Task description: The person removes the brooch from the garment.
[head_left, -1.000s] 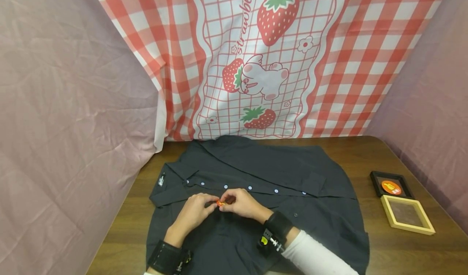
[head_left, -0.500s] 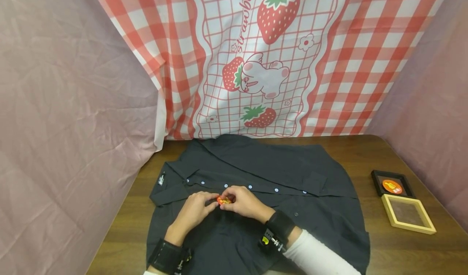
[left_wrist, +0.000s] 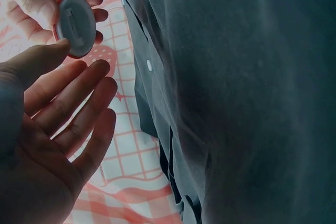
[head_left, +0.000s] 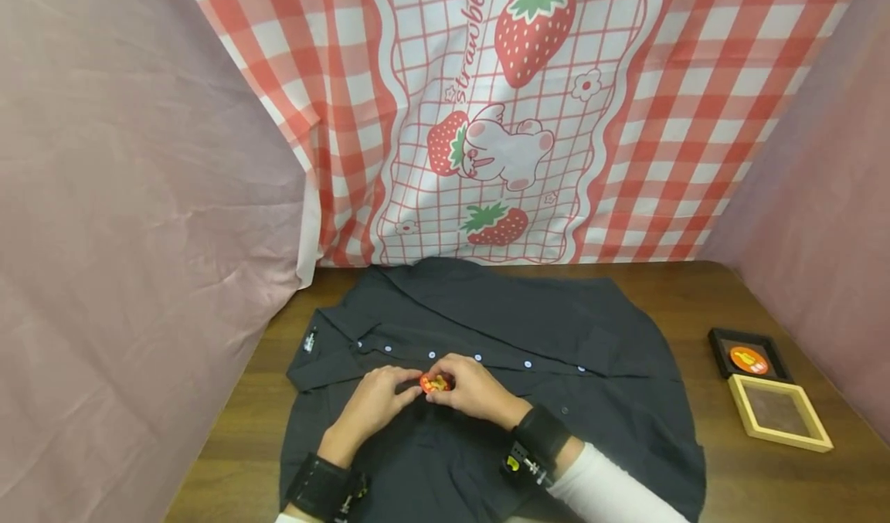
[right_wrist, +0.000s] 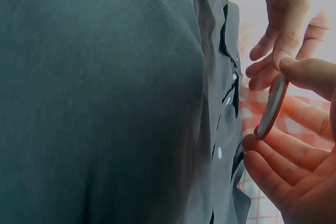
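A round pin badge [head_left: 436, 383] is held above the dark shirt [head_left: 542, 314], its red-orange printed face towards the head camera. The left wrist view shows its grey back with a pin clasp [left_wrist: 74, 27] across it. My right hand [head_left: 469, 388] pinches the badge by its rim between thumb and fingers. Beside it, my left hand [head_left: 375, 399] has its thumb tip right at the badge's edge; the other fingers extend loosely, apart from the badge, in the left wrist view. The shirt lies spread over the table, with a row of pale buttons [head_left: 478, 358] behind the hands.
At the right of the wooden table [head_left: 779, 477] lies a black square box [head_left: 718, 353] with another orange badge [head_left: 749, 360] in it. In front of it is a pale yellow frame [head_left: 782, 438]. A red-and-white checked cloth [head_left: 667, 160] hangs behind the table.
The badge has turned in the right hand's fingers, from nearly edge-on to showing most of its printed face. Both hands stay close to the same spot over the shirt.
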Demonstrator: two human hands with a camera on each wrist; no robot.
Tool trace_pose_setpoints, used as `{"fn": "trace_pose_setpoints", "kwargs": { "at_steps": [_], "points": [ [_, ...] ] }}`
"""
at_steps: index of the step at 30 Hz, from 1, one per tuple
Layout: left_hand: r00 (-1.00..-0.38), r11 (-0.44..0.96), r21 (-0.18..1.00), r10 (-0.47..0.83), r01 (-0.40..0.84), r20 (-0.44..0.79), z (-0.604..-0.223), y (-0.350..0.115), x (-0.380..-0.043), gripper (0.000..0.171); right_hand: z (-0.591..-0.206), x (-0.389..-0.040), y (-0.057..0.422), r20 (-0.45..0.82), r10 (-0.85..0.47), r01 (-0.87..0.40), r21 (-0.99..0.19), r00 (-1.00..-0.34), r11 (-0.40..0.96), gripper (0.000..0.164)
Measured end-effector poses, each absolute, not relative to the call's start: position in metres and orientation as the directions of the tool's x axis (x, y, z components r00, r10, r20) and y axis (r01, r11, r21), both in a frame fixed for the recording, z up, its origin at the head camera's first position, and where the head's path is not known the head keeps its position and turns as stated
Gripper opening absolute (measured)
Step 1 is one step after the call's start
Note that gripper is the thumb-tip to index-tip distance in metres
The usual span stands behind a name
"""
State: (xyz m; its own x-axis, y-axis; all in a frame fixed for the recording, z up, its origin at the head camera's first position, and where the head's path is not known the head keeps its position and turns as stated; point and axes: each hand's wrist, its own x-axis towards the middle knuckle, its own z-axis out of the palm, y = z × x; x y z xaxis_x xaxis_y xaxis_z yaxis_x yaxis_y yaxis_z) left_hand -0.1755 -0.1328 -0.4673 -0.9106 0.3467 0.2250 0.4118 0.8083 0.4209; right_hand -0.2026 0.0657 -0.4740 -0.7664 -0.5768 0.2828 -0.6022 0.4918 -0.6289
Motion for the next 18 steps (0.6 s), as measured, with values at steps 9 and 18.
{"fn": "trace_pose_setpoints", "kwargs": {
  "at_steps": [9, 18],
  "points": [
    [-0.912, 0.804, 0.429, 0.353, 0.410, 0.210, -0.4684, -0.1280, -0.1756, 0.025, -0.4721, -0.1995, 0.0712, 0.258, -0.574, -0.598, -0.588, -0.777, 0.544, 0.021],
    [-0.921, 0.828, 0.404, 0.333, 0.388, 0.201, -0.4660, -0.1247, -0.1763, 0.027, -0.4691, -0.1990, 0.0754, 0.306, -0.533, -0.599, -0.577, -0.789, 0.555, 0.023]
  ]
}}
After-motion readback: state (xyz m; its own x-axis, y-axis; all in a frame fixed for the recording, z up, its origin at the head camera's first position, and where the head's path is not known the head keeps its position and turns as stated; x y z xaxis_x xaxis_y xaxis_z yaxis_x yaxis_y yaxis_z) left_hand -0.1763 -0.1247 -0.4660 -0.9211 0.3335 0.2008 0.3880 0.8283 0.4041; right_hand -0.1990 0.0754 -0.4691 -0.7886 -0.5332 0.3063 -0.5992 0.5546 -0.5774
